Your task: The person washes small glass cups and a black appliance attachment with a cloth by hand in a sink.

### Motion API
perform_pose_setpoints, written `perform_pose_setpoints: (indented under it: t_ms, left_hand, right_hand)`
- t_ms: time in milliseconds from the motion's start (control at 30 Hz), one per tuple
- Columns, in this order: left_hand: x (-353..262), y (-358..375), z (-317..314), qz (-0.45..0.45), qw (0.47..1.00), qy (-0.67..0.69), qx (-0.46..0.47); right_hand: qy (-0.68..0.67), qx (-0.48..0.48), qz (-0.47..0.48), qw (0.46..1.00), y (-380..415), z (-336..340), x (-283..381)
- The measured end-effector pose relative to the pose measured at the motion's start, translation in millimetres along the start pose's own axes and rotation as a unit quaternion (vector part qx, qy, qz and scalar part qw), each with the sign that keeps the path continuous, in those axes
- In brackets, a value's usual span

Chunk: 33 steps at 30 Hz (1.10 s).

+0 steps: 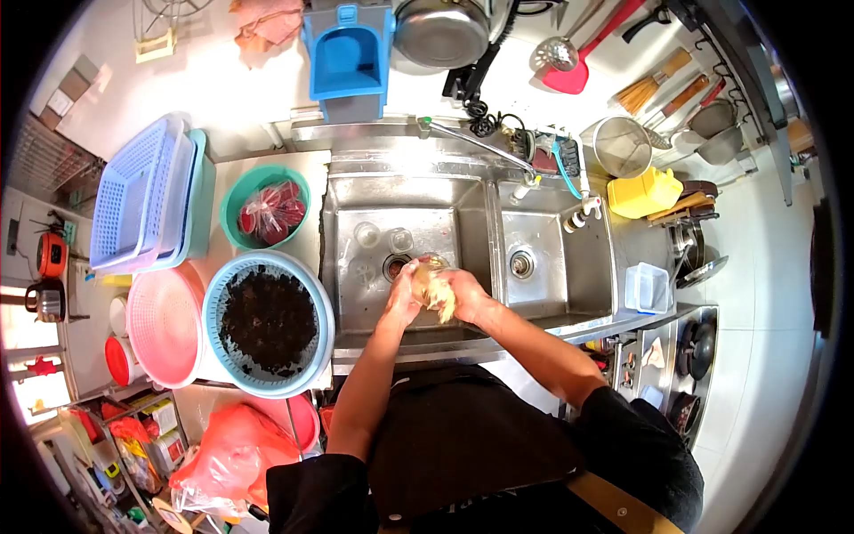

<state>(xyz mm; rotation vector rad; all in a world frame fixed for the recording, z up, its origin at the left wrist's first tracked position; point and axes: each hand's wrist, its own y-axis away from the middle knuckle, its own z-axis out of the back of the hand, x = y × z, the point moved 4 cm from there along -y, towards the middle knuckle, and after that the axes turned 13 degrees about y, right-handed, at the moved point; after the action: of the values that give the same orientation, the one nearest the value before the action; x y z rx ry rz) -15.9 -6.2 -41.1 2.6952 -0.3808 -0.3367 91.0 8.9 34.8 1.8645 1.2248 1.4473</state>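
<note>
Over the front of the large left sink basin [356, 307], my left hand [406, 294] and my right hand [468, 295] are closed from both sides round a crumpled, pale yellow thing [434, 290]. Its kind is not clear; it looks wet and soft, with a ragged end hanging down. Behind my left hand lies the basin's drain [395, 265], partly covered. Two small clear cups [366, 235] stand farther back in the same basin.
Left of the sink are a blue colander [212, 307] with dark, soil-like pieces, a green bowl [228, 200] with a bagged red item, and a pink basin [160, 329]. The faucet [480, 145] reaches over the divider. A yellow jug [642, 193] stands right.
</note>
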Motion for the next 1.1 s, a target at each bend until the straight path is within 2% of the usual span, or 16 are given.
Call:
perform_pose_setpoints:
  t_ms: [100, 233, 300, 333, 367, 433, 500, 533, 633, 733, 833, 900, 967, 1000, 1067, 1100]
  left_hand:
    - [4, -8, 12, -0.030, 0.999, 0.008, -0.003]
    - [4, -9, 2, 0.002, 0.997, 0.060, -0.041]
    - [4, -9, -7, 0.020, 0.999, 0.019, -0.031]
    - [7, -13, -6, 0.011, 0.999, 0.002, -0.052]
    - [12, -15, -6, 0.004, 0.997, -0.016, -0.073]
    - [11, -2, -24, -0.005, 0.998, -0.005, -0.068]
    - [9, 3, -27, -0.025, 0.999, -0.005, -0.033]
    - [6, 8, -32, -0.062, 0.997, -0.017, 0.031]
    - [8, 13, -28, -0.176, 0.973, -0.121, 0.092]
    - [1, 10, -27, -0.226, 0.955, -0.190, 0.036]
    - [-5, 13, -30, -0.082, 0.993, -0.075, 0.025]
    - [-6, 15, -31, 0.012, 0.998, -0.054, -0.001]
    - [-5, 16, -25, 0.095, 0.995, 0.000, -0.044]
    - [-7, 19, -22, 0.126, 0.991, -0.013, -0.037]
    - [-9, 17, -19, 0.042, 0.995, -0.061, -0.064]
    - [-10, 17, -19, 0.000, 0.994, -0.083, -0.077]
  right_hand:
    - [-0.051, 0.016, 0.025, 0.998, 16, -4, 2]
    - [0.303, 0.066, 0.162, 0.937, 33, -9, 9]
    - [0.635, 0.049, 0.194, 0.746, 56, -24, 25]
    - [0.749, -0.036, 0.303, 0.588, 54, -23, 22]
    - [0.764, -0.060, 0.305, 0.566, 49, -19, 18]
    - [0.684, -0.079, 0.326, 0.647, 44, -9, 21]
    - [0.342, -0.015, 0.270, 0.900, 29, 3, 19]
    - [0.185, -0.026, 0.202, 0.961, 25, 9, 23]
    - [-0.046, 0.028, 0.045, 0.998, 12, 19, 24]
    - [0.145, 0.012, 0.133, 0.980, 24, 16, 24]
    - [0.544, 0.068, 0.205, 0.810, 36, 10, 16]
    - [0.780, 0.015, 0.395, 0.485, 58, 5, 20]
    - [0.840, 0.018, 0.380, 0.387, 51, 18, 22]
    - [0.806, 0.038, 0.358, 0.470, 47, 19, 26]
    - [0.715, 0.076, 0.302, 0.626, 36, 18, 36]
    - [0.539, 0.166, 0.107, 0.819, 33, 19, 32]
